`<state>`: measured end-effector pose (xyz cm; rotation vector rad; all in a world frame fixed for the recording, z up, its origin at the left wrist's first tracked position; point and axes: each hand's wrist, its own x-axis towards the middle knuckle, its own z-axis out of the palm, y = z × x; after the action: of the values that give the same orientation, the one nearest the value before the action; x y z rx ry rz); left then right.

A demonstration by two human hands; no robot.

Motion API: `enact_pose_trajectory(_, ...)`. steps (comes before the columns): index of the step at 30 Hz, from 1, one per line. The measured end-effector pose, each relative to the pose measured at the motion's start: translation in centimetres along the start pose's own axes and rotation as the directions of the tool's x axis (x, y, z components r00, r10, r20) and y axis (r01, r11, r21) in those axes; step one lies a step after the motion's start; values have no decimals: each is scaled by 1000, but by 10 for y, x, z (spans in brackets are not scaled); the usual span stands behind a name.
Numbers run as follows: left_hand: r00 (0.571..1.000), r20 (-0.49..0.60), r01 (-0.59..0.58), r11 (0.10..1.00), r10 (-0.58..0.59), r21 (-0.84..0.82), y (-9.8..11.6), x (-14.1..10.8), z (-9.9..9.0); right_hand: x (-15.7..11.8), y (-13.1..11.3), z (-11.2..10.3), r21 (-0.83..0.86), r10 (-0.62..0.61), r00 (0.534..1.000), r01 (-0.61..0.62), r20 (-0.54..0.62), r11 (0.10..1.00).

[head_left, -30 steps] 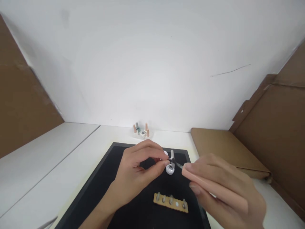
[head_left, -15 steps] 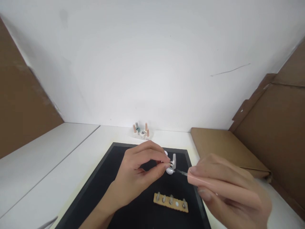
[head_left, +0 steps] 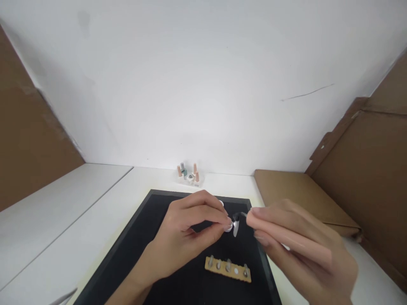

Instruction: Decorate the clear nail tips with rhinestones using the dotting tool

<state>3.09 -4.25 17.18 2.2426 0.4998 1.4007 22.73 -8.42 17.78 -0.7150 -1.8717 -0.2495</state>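
My left hand [head_left: 197,231] is closed in a pinch on the small metal stem of a clear false nail [head_left: 235,229], which sticks out to the right of the fingertips. My right hand [head_left: 299,245] grips the long pink cap of a nail polish brush [head_left: 270,229]. The dark bristles of the brush rest at the upper end of the false nail, bent slightly. Below the hands lies a tan strip [head_left: 241,273] with several clear false nails standing on it and one white dot. Partly hidden behind my left fingers are small white round pieces [head_left: 221,203].
A black mat [head_left: 178,284] lies on the white table [head_left: 95,203]. Against the wall stand several nail polish bottles [head_left: 196,180] in a clear tray. A flat cardboard box [head_left: 282,186] is at the right, with cardboard panels on both sides. A thin grey tool tip [head_left: 65,296] shows at lower left.
My right hand has moved left and slightly up, bringing the brush onto the false nail. The false nail has turned, its long end now pointing downward.
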Motion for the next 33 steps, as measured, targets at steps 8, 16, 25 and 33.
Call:
enact_pose_trajectory(8,1000,-15,21,1000,-21,-17,-3,2,0,-3,-2,3,165,14,999,-8,-33,986)
enact_pose_trajectory(16,999,20,26,999,-25,-32,-1,0,1,7,-1,2,89,-26,999,24,25,996)
enact_pose_trajectory(25,997,57,57,996,-53,-66,-4,-2,0,-10,7,1,57,57,998,-57,-2,997)
enact_pose_trajectory(33,989,67,138,984,-131,-110,-3,-3,0,-7,8,-4,326,106,994,-98,-5,940)
